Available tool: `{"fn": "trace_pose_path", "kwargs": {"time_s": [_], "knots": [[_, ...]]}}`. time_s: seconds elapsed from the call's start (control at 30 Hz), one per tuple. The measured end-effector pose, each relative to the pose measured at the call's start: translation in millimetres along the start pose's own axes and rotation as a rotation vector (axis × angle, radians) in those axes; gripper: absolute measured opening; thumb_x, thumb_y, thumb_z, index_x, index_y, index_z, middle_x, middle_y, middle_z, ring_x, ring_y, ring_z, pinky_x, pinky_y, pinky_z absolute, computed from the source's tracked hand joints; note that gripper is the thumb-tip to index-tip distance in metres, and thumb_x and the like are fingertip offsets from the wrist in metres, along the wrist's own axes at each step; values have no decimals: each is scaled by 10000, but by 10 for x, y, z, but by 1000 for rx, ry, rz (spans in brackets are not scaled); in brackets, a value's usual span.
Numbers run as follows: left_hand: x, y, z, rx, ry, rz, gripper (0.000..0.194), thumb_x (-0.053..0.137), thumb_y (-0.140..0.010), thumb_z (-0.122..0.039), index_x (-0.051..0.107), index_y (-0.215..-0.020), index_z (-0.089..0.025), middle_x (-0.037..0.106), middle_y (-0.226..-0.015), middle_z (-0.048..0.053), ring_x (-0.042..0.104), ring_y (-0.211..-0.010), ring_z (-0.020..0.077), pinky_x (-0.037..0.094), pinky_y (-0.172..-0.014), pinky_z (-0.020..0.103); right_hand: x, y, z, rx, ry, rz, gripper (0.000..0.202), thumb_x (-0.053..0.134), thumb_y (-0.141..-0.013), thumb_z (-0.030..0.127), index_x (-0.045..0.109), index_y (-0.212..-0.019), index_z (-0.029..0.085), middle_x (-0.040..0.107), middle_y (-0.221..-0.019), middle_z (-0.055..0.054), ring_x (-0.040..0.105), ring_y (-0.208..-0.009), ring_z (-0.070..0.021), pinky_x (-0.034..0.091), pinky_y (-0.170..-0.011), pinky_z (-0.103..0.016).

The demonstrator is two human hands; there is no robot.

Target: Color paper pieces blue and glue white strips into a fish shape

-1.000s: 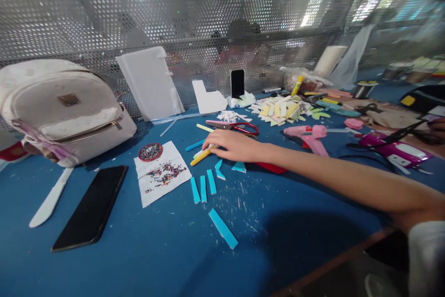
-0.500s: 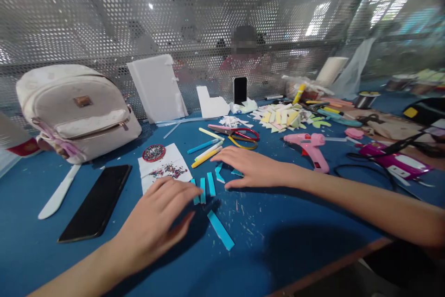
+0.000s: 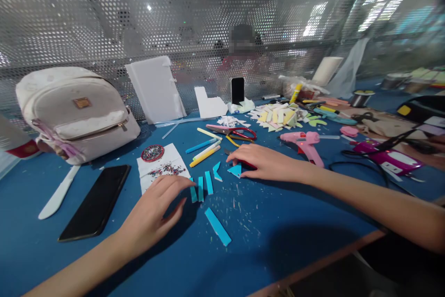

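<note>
Flat, bright blue pieces lie on a dark blue desk [image 3: 146, 274] between a person's two bare hands. Three short, narrow strips [image 3: 200, 189] stand nearly parallel, slightly apart; a longer, straight-sided strip [image 3: 218, 226] slants alone nearer the person. Beyond them sit a notched piece [image 3: 217, 172], its lower edge pale, and a small triangle [image 3: 235, 170]. The left hand [image 3: 155, 204] reaches over the leftmost short strip, forefinger and thumb apart, the forefinger's tip overlapping it in view. The right hand [image 3: 266, 162] is beside the triangle, thumb and forefinger parted around a dark red object [image 3: 248, 166]; whether the fingers grip it cannot be told. Markers [image 3: 205, 156] and red-handled scissors [image 3: 243, 133] lie beyond, a pink glue gun [image 3: 306, 142] to the right.
</note>
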State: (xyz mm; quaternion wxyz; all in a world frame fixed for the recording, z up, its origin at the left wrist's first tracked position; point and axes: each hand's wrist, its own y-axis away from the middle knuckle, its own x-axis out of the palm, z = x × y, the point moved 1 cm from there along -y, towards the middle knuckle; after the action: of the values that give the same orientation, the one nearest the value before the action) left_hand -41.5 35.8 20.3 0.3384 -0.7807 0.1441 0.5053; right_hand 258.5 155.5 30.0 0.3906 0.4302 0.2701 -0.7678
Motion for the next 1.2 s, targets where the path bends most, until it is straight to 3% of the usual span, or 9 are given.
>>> {"fn": "trace_pose_path", "kwargs": {"time_s": [0.17,0.2,0.33,0.57,0.73,0.9,0.97,1.07,1.2], "knots": [[37,-47,-12,21,19,-46,318,456,-969,-145,494,-1267,-249,589,-1210,68,553,-1119,195,448,-956,336,21,-102,251,4,-249,3,411,676,-860,297,561,-1251,247,607,-1141,-55,527,-1081,-215,375,-957,-363],[46,-68,-14,28,23,-61,325,468,-967,-146,495,-1273,-251,584,-1217,72,552,-1120,199,444,-960,343,50,-141,310,66,-613,35,420,716,-827,261,572,-1221,223,603,-1128,-55,535,-1074,-198,374,-969,-345],[43,-170,-37,45,60,-98,357,527,-955,-176,491,-1298,-268,567,-1252,74,540,-1148,214,432,-976,359,231,-335,510,118,-966,204,411,723,-823,339,552,-1154,165,626,-1032,-45,624,-933,-143,480,-887,-304],[-60,-200,-51,3,251,-18,320,556,-938,-170,537,-1239,-276,599,-1173,49,588,-1064,172,485,-908,288,491,-578,516,207,-1227,383,457,718,-802,491,546,-1043,143,637,-932,-54,654,-767,-102,528,-787,-242],[-72,-102,-5,-110,350,-23,312,606,-909,-199,581,-1204,-300,609,-1145,26,594,-1001,156,495,-865,270,551,-653,538,192,-1181,395,380,654,-853,457,523,-1026,145,640,-912,-52,652,-747,-89,535,-788,-235],[-18,-12,66,-300,430,-66,230,620,-883,-266,581,-1109,-252,621,-1091,29,612,-877,146,536,-780,266,515,-695,643,116,-925,284,263,419,-985,393,486,-1056,149,655,-963,-79,651,-745,-109,539,-749,-282],[10,45,92,-351,449,-56,227,612,-879,-278,571,-1099,-242,623,-1087,33,613,-826,137,546,-738,259,438,-704,660,74,-747,197,239,446,-979,354,517,-1070,145,648,-969,-76,631,-765,-124,518,-742,-291],[43,159,116,-383,443,-22,225,583,-885,-279,569,-1108,-248,622,-1098,35,615,-823,138,542,-722,256,308,-699,653,4,-457,69,242,553,-928,308,569,-1116,156,624,-1087,-94,575,-991,-195,449,-892,-363],[59,303,118,-372,384,57,281,561,-885,-252,561,-1165,-276,611,-1083,19,614,-789,131,529,-722,260,304,-662,626,-87,-189,52,512,730,-797,396,579,-1209,134,558,-1278,-165,448,-1229,-333,327,-1036,-496]]}}
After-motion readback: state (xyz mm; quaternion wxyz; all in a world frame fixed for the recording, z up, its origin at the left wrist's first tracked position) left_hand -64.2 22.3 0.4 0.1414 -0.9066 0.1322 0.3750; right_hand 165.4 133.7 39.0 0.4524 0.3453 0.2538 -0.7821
